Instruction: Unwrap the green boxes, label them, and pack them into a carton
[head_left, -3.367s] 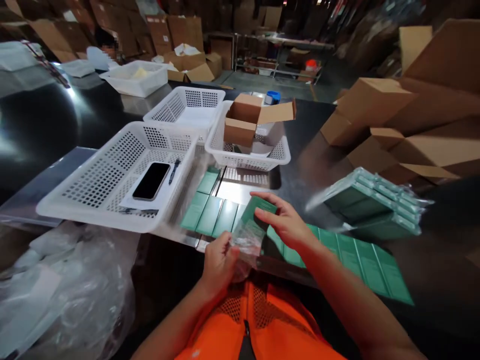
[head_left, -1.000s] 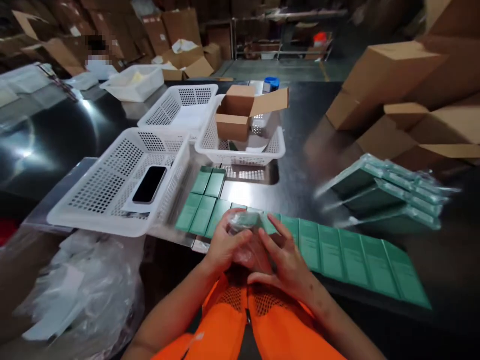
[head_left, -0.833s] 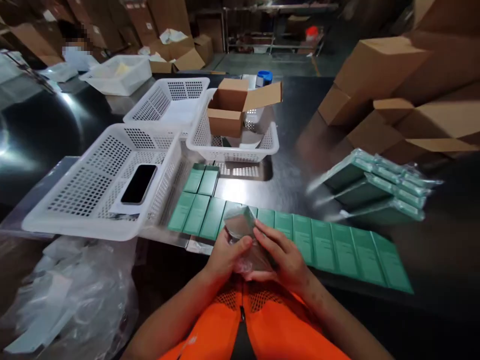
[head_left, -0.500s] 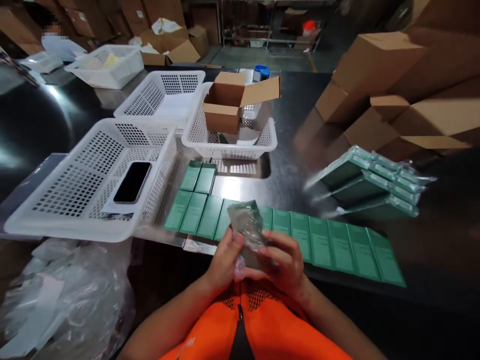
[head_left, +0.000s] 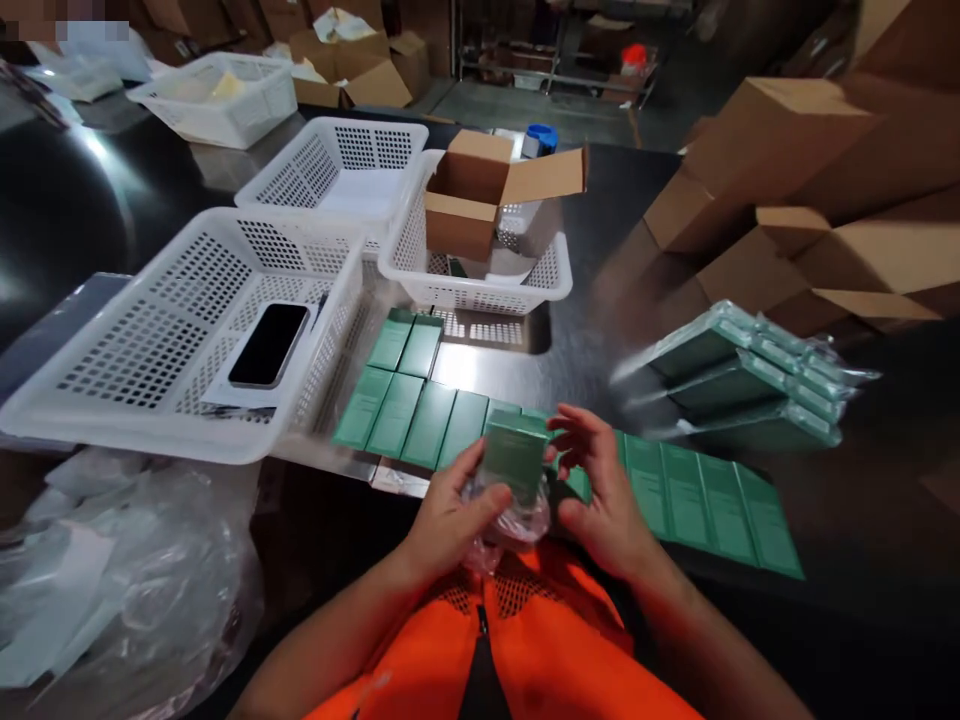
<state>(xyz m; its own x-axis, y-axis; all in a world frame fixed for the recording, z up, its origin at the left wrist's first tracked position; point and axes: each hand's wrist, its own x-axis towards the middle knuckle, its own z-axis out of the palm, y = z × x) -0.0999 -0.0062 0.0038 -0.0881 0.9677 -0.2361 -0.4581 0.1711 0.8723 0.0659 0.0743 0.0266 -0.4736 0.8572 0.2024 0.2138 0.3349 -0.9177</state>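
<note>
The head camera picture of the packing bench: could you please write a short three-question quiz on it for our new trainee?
1. True or false: the phone lies in the nearest white basket.
2. What does the left hand hold? A) a pen B) a green box C) a roll of tape
3. Fill in: the open cardboard box stands in a white ____.

Key
1. True.
2. B: the green box sits partly in a clear plastic bag; the right hand is beside it with fingers spread.
3. Basket, behind the row of green boxes.
</note>
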